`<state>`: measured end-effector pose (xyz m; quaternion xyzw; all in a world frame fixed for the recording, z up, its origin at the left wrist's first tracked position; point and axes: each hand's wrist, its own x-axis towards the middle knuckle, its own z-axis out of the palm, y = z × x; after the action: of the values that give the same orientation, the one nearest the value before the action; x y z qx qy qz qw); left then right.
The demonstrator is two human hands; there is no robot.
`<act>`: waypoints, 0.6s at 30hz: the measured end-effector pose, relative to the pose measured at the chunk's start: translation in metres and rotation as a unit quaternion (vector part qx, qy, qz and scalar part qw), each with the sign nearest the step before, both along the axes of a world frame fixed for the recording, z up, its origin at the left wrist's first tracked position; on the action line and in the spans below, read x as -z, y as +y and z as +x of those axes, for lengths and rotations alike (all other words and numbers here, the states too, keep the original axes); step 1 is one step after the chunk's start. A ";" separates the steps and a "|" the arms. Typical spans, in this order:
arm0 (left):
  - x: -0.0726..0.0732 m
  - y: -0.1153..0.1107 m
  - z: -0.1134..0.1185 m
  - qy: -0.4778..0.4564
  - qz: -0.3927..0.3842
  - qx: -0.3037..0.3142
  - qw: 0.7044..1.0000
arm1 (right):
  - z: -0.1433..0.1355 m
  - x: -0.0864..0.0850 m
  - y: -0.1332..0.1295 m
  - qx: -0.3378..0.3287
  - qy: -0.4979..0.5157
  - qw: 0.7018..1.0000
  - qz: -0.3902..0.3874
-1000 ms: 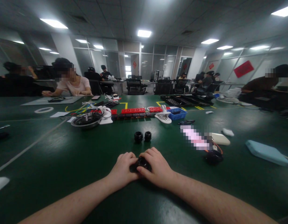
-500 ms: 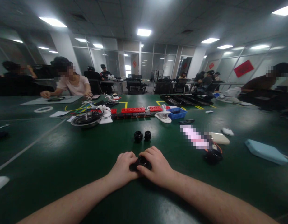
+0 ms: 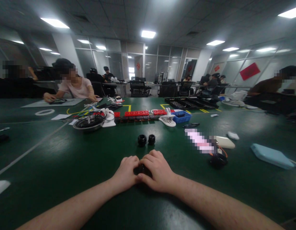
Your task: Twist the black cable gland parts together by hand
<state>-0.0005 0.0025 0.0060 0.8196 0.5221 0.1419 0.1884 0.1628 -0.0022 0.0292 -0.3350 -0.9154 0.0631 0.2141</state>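
A: Black plastic, a small round part point(image 3: 142, 168), is all that shows between the two hands; it sits low on the green table point(image 3: 66, 166), nearer the person than the pair of black round caps point(image 3: 146, 140).

B: How is each grip set?

A: The left hand point(image 3: 126, 175) is curled against the part's left side, and the right hand point(image 3: 157, 172) is wrapped over its top and right side. Both are clamped on it, knuckles nearly touching, so most of the part is hidden.

B: Which step would you call it?

A: I judge it a pressing or twisting together of the part, held down against the table. The next move probably calls for a firm counter-hold from the left while the right turns or pushes, without letting it slip.

B: Anything close by?

A: To the right of the caps lies a black object with orange wires point(image 3: 218, 158); beyond the caps stand a white clip point(image 3: 167, 118) and a blue tray point(image 3: 182, 117).
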 end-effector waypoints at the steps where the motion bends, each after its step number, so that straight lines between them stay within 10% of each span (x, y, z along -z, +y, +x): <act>1: 0.000 0.000 0.000 0.000 -0.002 -0.002 1.000 | 0.000 0.000 0.000 0.000 -0.004 1.000 0.004; 18: 0.008 0.003 0.001 0.003 0.020 -0.004 1.000 | -0.004 0.003 -0.009 -0.067 -0.055 0.991 0.097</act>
<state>0.0009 0.0059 -0.0018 0.8215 0.5232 0.1506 0.1694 0.1587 -0.0110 0.0266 -0.2532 -0.9482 -0.0301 0.1897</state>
